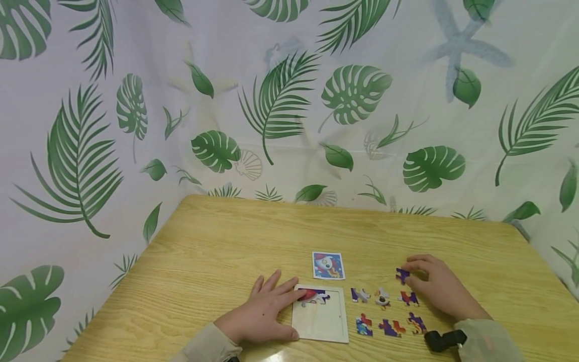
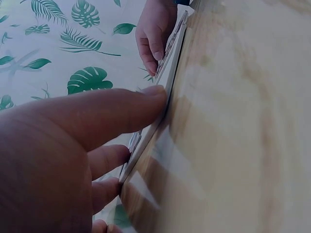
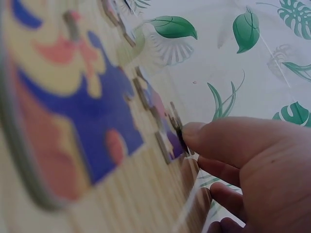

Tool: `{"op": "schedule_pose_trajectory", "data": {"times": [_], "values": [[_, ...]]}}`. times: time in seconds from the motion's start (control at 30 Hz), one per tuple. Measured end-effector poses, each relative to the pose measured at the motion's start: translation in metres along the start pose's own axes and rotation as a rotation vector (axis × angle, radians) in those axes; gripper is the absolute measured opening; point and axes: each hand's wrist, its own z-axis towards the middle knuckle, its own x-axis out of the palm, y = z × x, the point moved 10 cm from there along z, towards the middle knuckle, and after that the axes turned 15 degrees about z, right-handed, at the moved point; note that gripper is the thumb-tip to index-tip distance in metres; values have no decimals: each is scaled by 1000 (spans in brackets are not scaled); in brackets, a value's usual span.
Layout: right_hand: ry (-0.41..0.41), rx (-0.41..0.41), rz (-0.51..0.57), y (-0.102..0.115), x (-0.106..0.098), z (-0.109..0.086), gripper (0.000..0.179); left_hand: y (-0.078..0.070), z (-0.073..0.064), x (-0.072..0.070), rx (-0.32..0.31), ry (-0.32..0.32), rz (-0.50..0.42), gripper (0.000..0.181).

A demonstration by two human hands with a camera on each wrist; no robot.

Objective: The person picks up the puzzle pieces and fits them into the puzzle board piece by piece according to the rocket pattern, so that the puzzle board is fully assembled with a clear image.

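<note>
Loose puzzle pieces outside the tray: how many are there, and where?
7: one piece pinched by the right hand; three pieces in a row right of the tray; three more in a nearer row. The hands could hide others.

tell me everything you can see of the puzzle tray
The shallow, square, cream puzzle tray has a raised, whitish rim, perhaps wood or card. It lies flat on the yellow wood-grain table. Interlocked red, white and purple puzzle pieces sit in its far-left corner; the rest is bare. The left hand rests on its left edge.
</note>
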Motion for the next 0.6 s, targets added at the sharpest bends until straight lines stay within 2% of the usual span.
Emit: {"op": "schedule_pose_trajectory", "data": {"times": [0.27,0.47,0.6], "values": [[-15,-4,-7,6,2,2,39,1,0,0,3,2,4,86],[-24,-53,2,23,12,5,35,0,0,0,8,-14,19,86],[-34,-46,41,37,24,8,29,1,-1,1,10,-16,23,85]]}}
